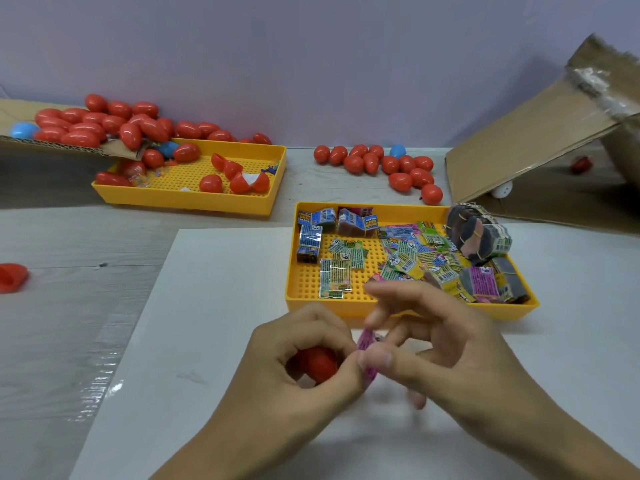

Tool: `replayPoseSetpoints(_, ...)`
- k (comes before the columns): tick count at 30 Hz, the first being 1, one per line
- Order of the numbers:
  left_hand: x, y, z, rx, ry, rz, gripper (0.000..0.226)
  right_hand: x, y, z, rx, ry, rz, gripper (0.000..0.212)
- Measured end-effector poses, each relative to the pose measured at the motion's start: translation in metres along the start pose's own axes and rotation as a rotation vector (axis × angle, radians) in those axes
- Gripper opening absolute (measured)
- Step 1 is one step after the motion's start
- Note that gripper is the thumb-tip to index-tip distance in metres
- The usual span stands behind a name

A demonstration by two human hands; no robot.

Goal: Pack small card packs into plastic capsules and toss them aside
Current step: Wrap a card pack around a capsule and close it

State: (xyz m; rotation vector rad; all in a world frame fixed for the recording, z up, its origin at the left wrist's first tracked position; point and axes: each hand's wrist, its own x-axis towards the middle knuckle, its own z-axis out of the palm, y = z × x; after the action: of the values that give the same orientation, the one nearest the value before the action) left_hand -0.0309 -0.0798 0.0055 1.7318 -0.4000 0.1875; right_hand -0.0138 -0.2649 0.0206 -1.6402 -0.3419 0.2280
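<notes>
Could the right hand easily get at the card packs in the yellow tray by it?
Probably yes. The right hand hangs just in front of the near yellow tray, whose top is open, but its fingers are busy pinching a pink card pack.

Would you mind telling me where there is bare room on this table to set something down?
The white sheet left of the card tray is bare, as is the grey table before the capsule tray. It is crowded inside both trays and among the loose capsules.
</notes>
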Motion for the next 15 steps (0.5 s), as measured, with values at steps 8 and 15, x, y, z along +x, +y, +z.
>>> replayPoseSetpoints(8,0.003,-0.003,-0.003,-0.074,0.027,-0.138,0.02,0.005,0.003,0.001,0.25,0.233,0.032,0.021)
replayPoseSetpoints(15,0.005,-0.011,-0.003,-0.102,0.093,-0.115,0.019,0.004,0.005,0.004,0.232,0.259,0.041,0.022)
